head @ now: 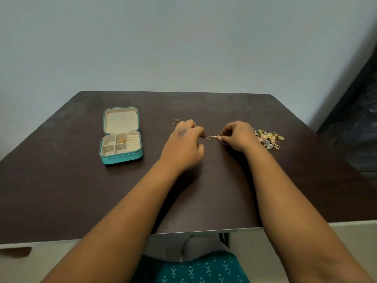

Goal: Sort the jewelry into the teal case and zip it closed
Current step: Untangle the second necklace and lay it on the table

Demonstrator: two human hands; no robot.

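Observation:
The teal case [121, 158] lies open on the left of the dark table [81, 190], its cream lid flat behind it. A small gold piece [122, 141] sits in one middle compartment. My right hand [237, 135] pinches a thin gold chain [212, 137] at the table's middle. My left hand [184, 146] hovers just left of the chain with curled fingers; whether it touches the chain I cannot tell. Beyond my right hand, a pile of gold, pink and blue jewelry [268, 138] lies on the table. A thin chain end [175, 120] shows behind my left hand.
The table stands against a pale wall [183, 48]. A dark object [359, 119] leans at the far right. My lap in teal patterned cloth [193, 268] is below the table's front edge.

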